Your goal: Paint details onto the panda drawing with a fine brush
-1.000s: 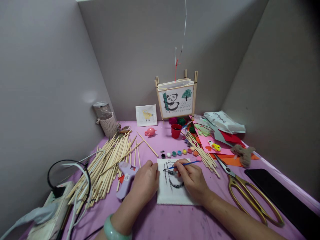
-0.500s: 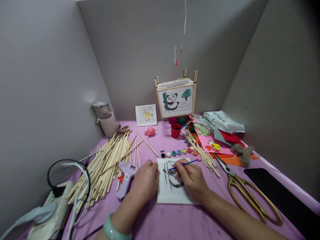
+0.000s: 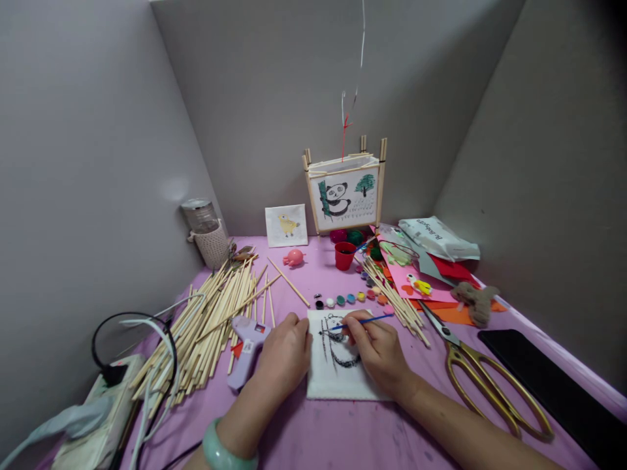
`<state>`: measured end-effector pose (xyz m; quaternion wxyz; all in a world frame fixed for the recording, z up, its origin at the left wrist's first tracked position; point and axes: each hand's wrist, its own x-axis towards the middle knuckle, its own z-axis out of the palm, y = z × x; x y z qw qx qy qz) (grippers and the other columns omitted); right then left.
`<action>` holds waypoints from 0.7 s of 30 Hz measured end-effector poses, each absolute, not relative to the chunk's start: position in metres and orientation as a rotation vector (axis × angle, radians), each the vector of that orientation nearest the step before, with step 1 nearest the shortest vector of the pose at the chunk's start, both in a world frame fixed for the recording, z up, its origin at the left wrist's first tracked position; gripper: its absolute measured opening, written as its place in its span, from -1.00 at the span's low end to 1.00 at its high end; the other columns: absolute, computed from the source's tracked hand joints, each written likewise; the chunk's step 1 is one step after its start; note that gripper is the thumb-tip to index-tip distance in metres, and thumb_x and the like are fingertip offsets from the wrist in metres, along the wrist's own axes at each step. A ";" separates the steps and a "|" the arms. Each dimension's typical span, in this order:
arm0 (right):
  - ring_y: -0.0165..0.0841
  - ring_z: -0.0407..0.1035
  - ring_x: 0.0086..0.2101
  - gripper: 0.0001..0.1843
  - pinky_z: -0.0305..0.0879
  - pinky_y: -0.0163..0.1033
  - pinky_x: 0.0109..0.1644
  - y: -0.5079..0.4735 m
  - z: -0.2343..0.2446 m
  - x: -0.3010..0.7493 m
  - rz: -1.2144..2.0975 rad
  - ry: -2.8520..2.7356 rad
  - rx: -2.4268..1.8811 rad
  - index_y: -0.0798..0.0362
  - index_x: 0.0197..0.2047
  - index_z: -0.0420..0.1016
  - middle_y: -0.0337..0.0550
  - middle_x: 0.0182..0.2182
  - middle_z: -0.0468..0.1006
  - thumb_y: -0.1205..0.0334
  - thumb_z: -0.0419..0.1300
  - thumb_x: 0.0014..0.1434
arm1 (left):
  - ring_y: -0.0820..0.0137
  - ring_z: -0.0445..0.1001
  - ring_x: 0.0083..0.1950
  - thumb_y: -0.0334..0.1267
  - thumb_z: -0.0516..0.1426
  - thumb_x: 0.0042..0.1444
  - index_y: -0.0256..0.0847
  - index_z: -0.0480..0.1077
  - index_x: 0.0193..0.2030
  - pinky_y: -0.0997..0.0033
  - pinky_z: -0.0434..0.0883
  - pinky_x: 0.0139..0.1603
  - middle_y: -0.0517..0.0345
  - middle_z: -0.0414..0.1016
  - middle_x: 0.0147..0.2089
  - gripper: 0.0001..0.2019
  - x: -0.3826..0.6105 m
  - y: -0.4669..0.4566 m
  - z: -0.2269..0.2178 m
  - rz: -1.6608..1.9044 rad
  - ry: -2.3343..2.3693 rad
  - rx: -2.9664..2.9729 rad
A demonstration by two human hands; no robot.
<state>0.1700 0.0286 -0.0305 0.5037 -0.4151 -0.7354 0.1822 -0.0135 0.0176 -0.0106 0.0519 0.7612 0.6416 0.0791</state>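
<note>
A white square of paper (image 3: 333,382) with a black ink drawing lies on the purple table (image 3: 343,437) in front of me. My right hand (image 3: 379,352) pinches a thin blue paintbrush (image 3: 365,320), its tip touching the drawing near the sheet's upper left. My left hand (image 3: 284,358) rests curled on the paper's left edge, holding it down; a pale green bangle (image 3: 223,450) is on that wrist. A row of small paint pots (image 3: 350,299) sits just beyond the sheet.
A pile of wooden sticks (image 3: 210,320) and a lilac glue gun (image 3: 247,346) lie left. Gold scissors (image 3: 482,375) and a black slab (image 3: 553,388) lie right. A red cup (image 3: 345,256), a panda lantern (image 3: 345,192), coloured paper (image 3: 421,274) and a power strip (image 3: 98,418) surround.
The brush in my right hand has shifted very slightly over the drawing. My left hand has stayed where it was.
</note>
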 end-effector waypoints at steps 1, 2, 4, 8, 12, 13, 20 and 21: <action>-0.41 0.42 -0.45 -0.71 0.30 -0.32 -0.32 0.029 -0.030 0.170 0.440 -1.780 -0.993 0.07 -0.39 0.44 -0.19 -0.45 0.52 0.23 0.00 0.32 | 0.35 0.44 -0.18 -0.27 -0.08 0.24 -0.15 0.38 -0.15 0.36 0.25 -0.25 0.10 0.39 -0.19 -0.77 -0.013 0.018 -0.010 0.236 1.952 2.313; -0.40 0.43 -0.44 -0.70 0.31 -0.32 -0.32 0.029 -0.030 0.170 0.441 -1.788 -0.982 0.07 -0.39 0.44 -0.18 -0.44 0.52 0.23 0.00 0.32 | 0.35 0.43 -0.18 -0.27 -0.08 0.24 -0.15 0.38 -0.15 0.37 0.25 -0.25 0.10 0.39 -0.19 -0.77 -0.013 0.018 -0.010 0.229 1.954 2.309; -0.40 0.43 -0.42 -0.71 0.32 -0.32 -0.30 0.028 -0.030 0.170 0.445 -1.812 -0.965 0.07 -0.38 0.45 -0.17 -0.42 0.54 0.23 0.00 0.32 | 0.36 0.43 -0.17 -0.26 -0.08 0.24 -0.15 0.38 -0.14 0.38 0.25 -0.24 0.09 0.39 -0.18 -0.77 -0.012 0.018 -0.009 0.210 1.959 2.298; -0.39 0.43 -0.44 -0.72 0.32 -0.30 -0.30 0.027 -0.029 0.170 0.440 -1.832 -0.959 0.06 -0.38 0.44 -0.17 -0.44 0.53 0.23 0.00 0.32 | 0.35 0.43 -0.16 -0.27 -0.08 0.24 -0.15 0.38 -0.12 0.38 0.26 -0.22 0.08 0.39 -0.17 -0.77 -0.012 0.018 -0.008 0.195 1.958 2.291; -0.36 0.43 -0.41 -0.69 0.32 -0.28 -0.30 0.027 -0.029 0.170 0.420 -1.824 -0.951 0.05 -0.41 0.43 -0.14 -0.42 0.54 0.22 -0.02 0.32 | 0.35 0.43 -0.16 -0.27 -0.07 0.24 -0.16 0.38 -0.13 0.38 0.26 -0.22 0.08 0.39 -0.18 -0.77 -0.012 0.017 -0.008 0.204 1.956 2.295; -0.36 0.44 -0.40 -0.70 0.32 -0.28 -0.29 0.028 -0.029 0.170 0.420 -1.827 -0.950 0.05 -0.40 0.43 -0.14 -0.42 0.54 0.22 -0.02 0.32 | 0.35 0.43 -0.16 -0.27 -0.07 0.24 -0.16 0.38 -0.13 0.38 0.26 -0.22 0.08 0.39 -0.18 -0.77 -0.013 0.017 -0.009 0.207 1.956 2.294; -0.37 0.44 -0.39 -0.72 0.33 -0.30 -0.28 0.028 -0.031 0.170 0.424 -1.846 -0.940 0.05 -0.38 0.43 -0.16 -0.41 0.53 0.24 -0.01 0.32 | 0.34 0.43 -0.17 -0.27 -0.08 0.25 -0.16 0.38 -0.13 0.37 0.26 -0.23 0.08 0.38 -0.19 -0.77 -0.013 0.017 -0.010 0.219 1.950 2.306; -0.38 0.44 -0.39 -0.71 0.32 -0.30 -0.28 0.028 -0.031 0.170 0.422 -1.841 -0.936 0.05 -0.38 0.43 -0.16 -0.42 0.53 0.24 -0.01 0.32 | 0.34 0.44 -0.18 -0.27 -0.08 0.25 -0.16 0.38 -0.13 0.37 0.26 -0.24 0.08 0.39 -0.19 -0.77 -0.013 0.017 -0.009 0.223 1.948 2.307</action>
